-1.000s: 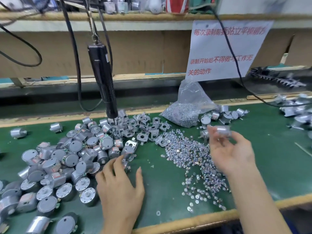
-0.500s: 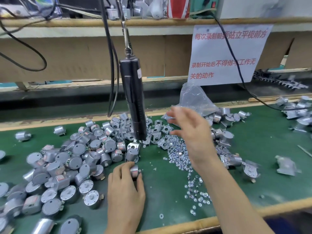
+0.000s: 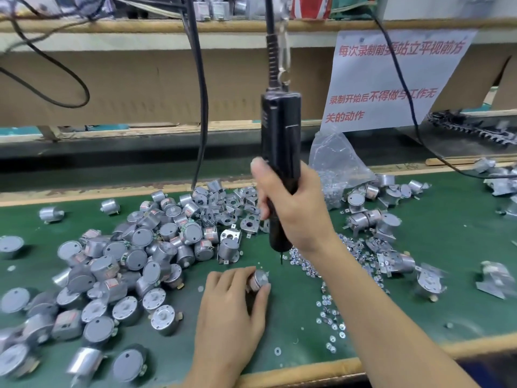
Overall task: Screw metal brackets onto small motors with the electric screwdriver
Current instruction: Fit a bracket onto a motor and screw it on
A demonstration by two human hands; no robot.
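Observation:
My right hand point(image 3: 291, 208) grips the black electric screwdriver point(image 3: 280, 141), which hangs upright from a cable and hook. Its bit tip point(image 3: 281, 259) points down, just above and right of a small silver motor point(image 3: 258, 279). My left hand point(image 3: 232, 306) holds that motor against the green mat point(image 3: 293, 317) with fingers and thumb curled round it. A heap of loose motors point(image 3: 117, 264) lies to the left. Metal brackets point(image 3: 232, 211) are piled behind it. Small screws point(image 3: 327, 303) are scattered under my right forearm.
A clear plastic bag of screws point(image 3: 335, 169) stands behind the screwdriver. Motors with brackets fitted point(image 3: 391, 242) lie on the right. A paper notice point(image 3: 391, 79) hangs on the cardboard back wall. Black cables point(image 3: 200, 107) hang down at the back. A wooden strip point(image 3: 307, 373) edges the bench front.
My right hand has left the screw pile and taken hold of the hanging screwdriver, bringing it over the motor. My left hand has stayed on the motor.

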